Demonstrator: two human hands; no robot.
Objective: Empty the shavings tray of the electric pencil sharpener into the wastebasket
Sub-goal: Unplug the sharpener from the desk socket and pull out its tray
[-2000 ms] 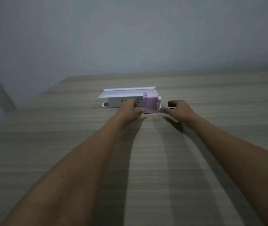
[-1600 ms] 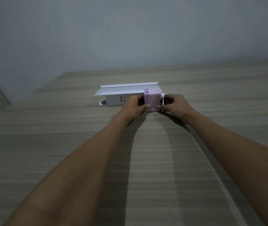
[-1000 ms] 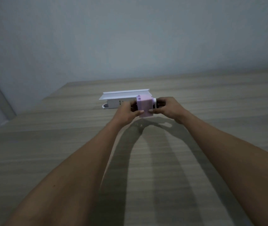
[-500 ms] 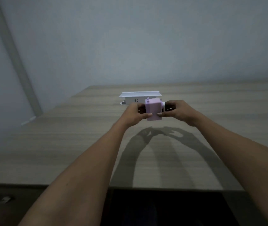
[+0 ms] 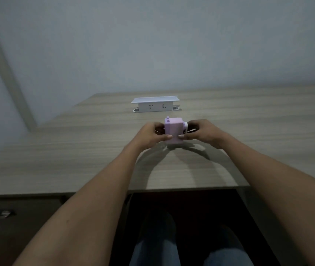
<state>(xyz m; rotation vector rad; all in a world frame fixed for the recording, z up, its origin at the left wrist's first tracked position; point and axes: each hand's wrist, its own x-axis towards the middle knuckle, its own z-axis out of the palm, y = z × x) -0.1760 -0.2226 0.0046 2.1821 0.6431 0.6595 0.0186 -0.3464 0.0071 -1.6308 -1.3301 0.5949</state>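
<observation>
A small pink box-shaped pencil sharpener [image 5: 173, 129] with a white knob on its right side is held just above the wooden desk [image 5: 76, 150]. My left hand [image 5: 150, 136] grips its left side, thumb on the front. My right hand [image 5: 203, 132] grips its right side around the knob. The shavings tray cannot be told apart from the body. No wastebasket is in view.
A white pop-up socket box [image 5: 155, 105] with its lid raised stands on the desk behind the sharpener. The desk's front edge runs below my forearms, with a dark drawer front and handle [image 5: 3, 214] at lower left. My knees show under the desk.
Both hands closed on the sharpener beside the socket box, lifted it and drew it toward me, away from the box. The view tilted down, showing the desk edge and my legs.
</observation>
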